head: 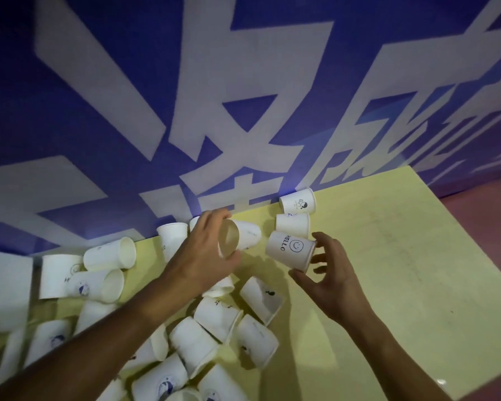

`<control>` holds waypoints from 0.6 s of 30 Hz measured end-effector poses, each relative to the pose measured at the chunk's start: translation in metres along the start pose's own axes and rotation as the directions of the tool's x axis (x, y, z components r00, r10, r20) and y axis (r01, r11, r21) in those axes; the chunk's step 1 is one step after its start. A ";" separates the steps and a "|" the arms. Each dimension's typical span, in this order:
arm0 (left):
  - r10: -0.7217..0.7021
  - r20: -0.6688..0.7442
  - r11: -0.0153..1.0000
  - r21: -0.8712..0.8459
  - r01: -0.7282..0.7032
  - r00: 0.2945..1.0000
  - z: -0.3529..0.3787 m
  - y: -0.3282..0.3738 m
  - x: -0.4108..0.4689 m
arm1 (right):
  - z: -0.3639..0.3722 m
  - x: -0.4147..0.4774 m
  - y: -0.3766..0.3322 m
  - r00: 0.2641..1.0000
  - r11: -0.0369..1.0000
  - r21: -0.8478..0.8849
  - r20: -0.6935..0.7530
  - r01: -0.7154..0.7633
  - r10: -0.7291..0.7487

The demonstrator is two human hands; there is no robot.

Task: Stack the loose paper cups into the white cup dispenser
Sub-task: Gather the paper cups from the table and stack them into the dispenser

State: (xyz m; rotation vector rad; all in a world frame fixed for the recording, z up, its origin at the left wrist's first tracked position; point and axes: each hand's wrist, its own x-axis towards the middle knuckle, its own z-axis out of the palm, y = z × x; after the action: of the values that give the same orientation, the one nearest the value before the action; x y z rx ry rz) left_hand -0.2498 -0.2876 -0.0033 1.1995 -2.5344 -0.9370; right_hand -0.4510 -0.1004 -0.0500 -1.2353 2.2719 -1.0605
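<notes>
Cup of plain white paper point(248, 235) gripped sideways in my left hand point(206, 256), white HELLO smiley-face paper cup point(289, 250) pinched by my right hand point(333, 282)

plain white cup point(245, 237) gripped in left hand point(203, 256), on its side, mouth toward camera; HELLO smiley cup point(289, 250) tilted, rim pinched by right hand point(330, 273); two more cups point(292, 225) just beyond it; heap of loose cups point(211, 328) tipped over between and left of the forearms
</notes>
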 end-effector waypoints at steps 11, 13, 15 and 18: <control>-0.021 -0.252 0.982 -0.188 -0.027 0.967 -0.141 -0.098 -0.185 | 0.058 -0.086 -0.228 0.962 0.947 0.169 -0.006 0.272 -0.275; -0.027 -0.302 0.981 -0.191 -0.032 0.953 -0.163 -0.125 -0.224 | 0.091 -0.104 -0.259 0.959 0.939 0.215 0.033 0.269 -0.283; -0.066 -0.331 0.974 -0.225 -0.010 0.941 -0.178 -0.152 -0.260 | 0.127 -0.122 -0.283 0.954 0.930 0.246 0.059 0.272 -0.294; -0.089 -0.358 0.973 -0.229 0.005 0.930 -0.192 -0.190 -0.300 | 0.173 -0.146 -0.312 0.948 0.924 0.272 0.098 0.269 -0.304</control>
State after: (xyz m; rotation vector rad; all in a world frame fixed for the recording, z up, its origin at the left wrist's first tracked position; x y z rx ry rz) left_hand 0.1460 -0.2422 0.0598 1.2371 -2.0581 -0.8851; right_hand -0.0877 -0.1644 0.0621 -1.5082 1.8191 -1.2783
